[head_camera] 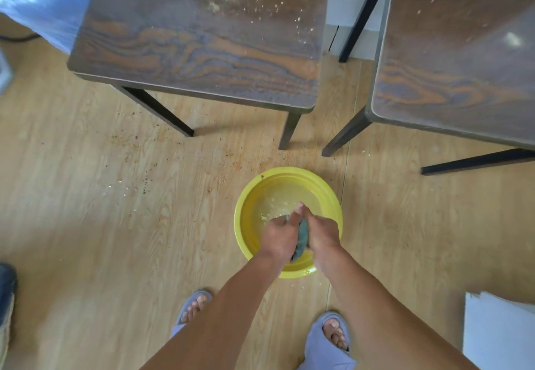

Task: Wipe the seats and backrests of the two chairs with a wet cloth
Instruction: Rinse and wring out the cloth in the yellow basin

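Crumbs [127, 187] scattered on wooden floor [86, 239] — white board [498, 332] lower right.

Both hands, left hand [279, 238] and right hand [322, 235], squeeze a green cloth [302, 236] over a yellow basin [246, 225] of water on the floor, near two crumb-dusted wooden chairs [199, 36].

One head-worn camera looks steeply down at the floor [86, 196], hands close below it.
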